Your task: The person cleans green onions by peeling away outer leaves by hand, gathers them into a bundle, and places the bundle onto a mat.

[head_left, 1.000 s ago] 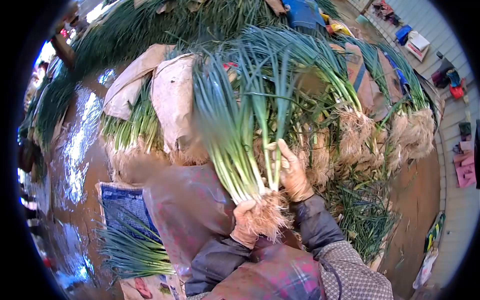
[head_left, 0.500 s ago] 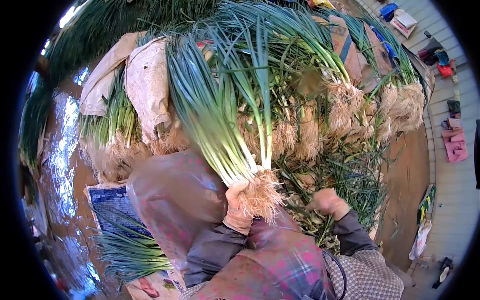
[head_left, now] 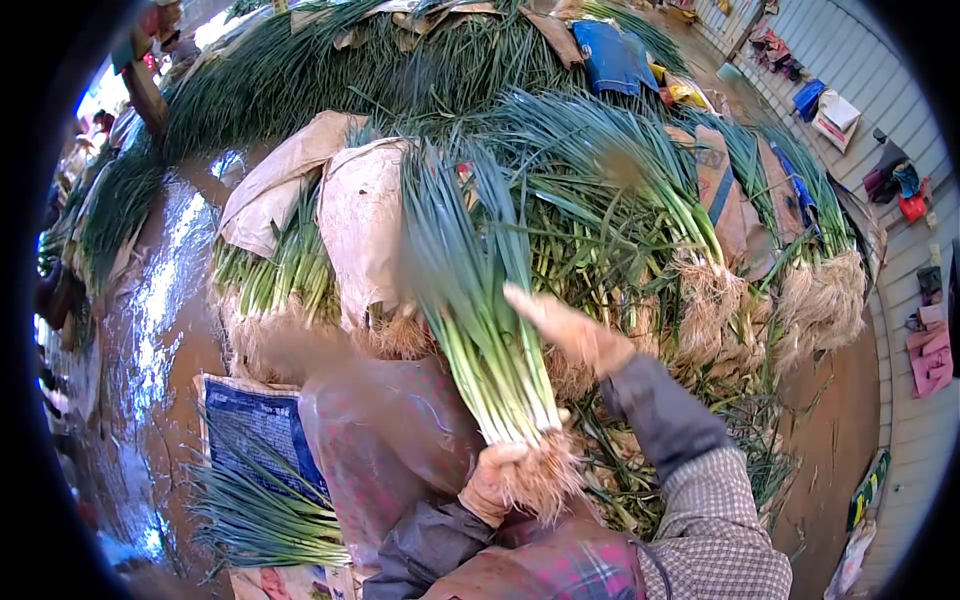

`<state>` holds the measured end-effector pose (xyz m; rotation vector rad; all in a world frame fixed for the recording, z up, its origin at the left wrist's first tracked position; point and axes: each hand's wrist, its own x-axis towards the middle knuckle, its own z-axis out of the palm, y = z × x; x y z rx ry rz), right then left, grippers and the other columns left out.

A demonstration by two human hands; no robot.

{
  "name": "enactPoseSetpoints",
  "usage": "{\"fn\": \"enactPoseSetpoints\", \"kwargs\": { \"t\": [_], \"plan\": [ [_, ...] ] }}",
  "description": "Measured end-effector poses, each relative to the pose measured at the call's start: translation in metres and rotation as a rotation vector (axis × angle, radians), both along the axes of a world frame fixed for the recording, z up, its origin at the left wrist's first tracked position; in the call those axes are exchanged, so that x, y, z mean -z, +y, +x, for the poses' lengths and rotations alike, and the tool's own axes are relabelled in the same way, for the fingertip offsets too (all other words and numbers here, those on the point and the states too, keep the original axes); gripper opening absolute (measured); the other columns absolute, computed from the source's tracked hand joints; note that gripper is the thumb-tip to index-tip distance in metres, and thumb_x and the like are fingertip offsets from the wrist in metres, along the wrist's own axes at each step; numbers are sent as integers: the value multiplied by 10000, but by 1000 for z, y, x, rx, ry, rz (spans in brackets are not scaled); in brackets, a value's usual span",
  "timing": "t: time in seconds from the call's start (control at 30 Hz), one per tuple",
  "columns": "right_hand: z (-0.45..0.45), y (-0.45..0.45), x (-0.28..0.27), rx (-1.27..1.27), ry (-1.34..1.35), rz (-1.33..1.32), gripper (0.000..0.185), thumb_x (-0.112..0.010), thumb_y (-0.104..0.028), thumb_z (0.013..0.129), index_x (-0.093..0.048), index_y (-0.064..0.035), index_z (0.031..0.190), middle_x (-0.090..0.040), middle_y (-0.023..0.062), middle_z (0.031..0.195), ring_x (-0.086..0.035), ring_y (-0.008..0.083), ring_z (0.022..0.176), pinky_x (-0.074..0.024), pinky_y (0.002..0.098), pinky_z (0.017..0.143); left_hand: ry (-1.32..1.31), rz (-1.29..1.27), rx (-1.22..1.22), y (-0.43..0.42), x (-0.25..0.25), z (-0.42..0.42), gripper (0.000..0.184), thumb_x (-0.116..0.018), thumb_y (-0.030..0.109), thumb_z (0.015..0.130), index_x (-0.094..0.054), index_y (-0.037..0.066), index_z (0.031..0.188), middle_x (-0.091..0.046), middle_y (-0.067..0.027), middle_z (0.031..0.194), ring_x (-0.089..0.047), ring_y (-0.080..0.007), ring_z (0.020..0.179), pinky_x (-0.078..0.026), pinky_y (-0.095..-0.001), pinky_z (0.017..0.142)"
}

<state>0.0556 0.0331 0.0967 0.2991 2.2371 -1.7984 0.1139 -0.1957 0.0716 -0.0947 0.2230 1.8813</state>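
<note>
My left hand is closed round the lower white stems of a bunch of green onions, just above its pale, shaggy roots. The bunch tilts slightly, its long dark leaves pointing away from me. My right hand is beside the bunch's right edge, fingers stretched out flat and holding nothing. Whether it touches the leaves I cannot tell. Below the bunch, a wet patterned apron covers my lap.
Beyond my knees stand rooted green onions and tan sacks. Loose onions lie by a blue sack at left. A big leafy heap fills the back. Wet floor runs left; a corrugated wall stands right.
My right hand has risen from low on the right to the bunch's leaves, its fingers now extended. Two stalks that stood apart now lie together with the bunch. The view has tilted up.
</note>
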Motion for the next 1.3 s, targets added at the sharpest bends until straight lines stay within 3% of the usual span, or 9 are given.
{"fn": "enactPoseSetpoints", "kwargs": {
  "t": [0.3, 0.37, 0.43, 0.57, 0.7, 0.8, 0.9, 1.23, 1.3],
  "plan": [
    [-191, 163, -153, 202, 163, 408, 830, -401, -697, 866, -430, -42, 1376, -482, 209, 1354, -506, 321, 1219, -375, 423, 1038, -13, -88, -39, -14, 19, 6, 686, -615, 166, 677, -438, -34, 1309, -584, -173, 1170, -612, -216, 966, -492, -348, 878],
    [-163, 193, -167, 401, 428, 380, 840, -447, -709, 837, -466, -42, 1347, -546, 218, 1281, -555, 352, 1149, -412, 440, 983, -61, 57, -180, -2, 1, -6, 794, -624, 287, 651, -386, -26, 1340, -566, -172, 1131, -577, -258, 892, -490, -385, 810],
    [-126, 256, -147, 427, 273, 1026, 930, -504, -729, 786, -413, -13, 1372, -532, 232, 1288, -530, 358, 1181, -393, 446, 999, -120, 161, -252, 6, -35, -21, 786, -626, 311, 659, -392, -10, 1337, -549, -143, 1088, -557, -251, 831, -477, -394, 759],
    [44, 222, -72, 528, -283, 1363, 1089, -663, -687, 677, -279, 16, 1415, -511, 249, 1285, -523, 355, 1172, -396, 424, 986, -156, 209, -269, 20, -51, -28, 768, -618, 279, 685, -371, -13, 1351, -540, -154, 1126, -574, -255, 865, -494, -415, 764],
    [144, 144, -3, 877, -467, 862, 622, -552, -478, 896, -410, -9, 1279, -646, 179, 846, -647, 337, 744, -504, 452, 661, 60, -92, -95, 29, 10, -12, 754, -605, 245, 728, -345, 7, 1394, -548, -199, 1216, -579, -288, 1004, -490, -446, 914],
    [178, 90, 10, 886, -383, 919, 630, -558, -487, 892, -419, -17, 1287, -637, 240, 901, -627, 399, 851, -506, 408, 727, 35, -141, -23, 30, 10, -2, 752, -583, 181, 722, -320, -32, 1393, -530, -245, 1251, -573, -309, 1079, -496, -450, 922],
    [197, 66, 19, 1034, 142, 358, 643, -671, -309, 872, -383, -28, 1373, -652, 93, 888, -603, 182, 842, -474, 311, 763, 33, -114, 54, 31, 12, -1, 766, -596, 209, 731, -307, -8, 1407, -505, -243, 1285, -567, -297, 1089, -481, -438, 941],
    [180, 25, -51, 662, -21, -457, 268, -630, -229, 891, -641, 13, 1005, -618, 30, 730, -587, 90, 633, -467, 205, 580, 119, -151, 201, 37, 1, 5, 787, -604, 216, 719, -309, -42, 1402, -522, -234, 1259, -576, -292, 1077, -473, -412, 944],
    [163, 13, -14, 738, -98, -228, 253, -617, -242, 913, -640, 2, 978, -611, 15, 717, -581, 113, 590, -471, 245, 553, 76, -199, 192, 37, -3, 6, 621, -592, 160, 745, -436, -70, 1300, -590, -186, 1164, -603, -272, 1013, -481, -398, 926]
  ]
}}
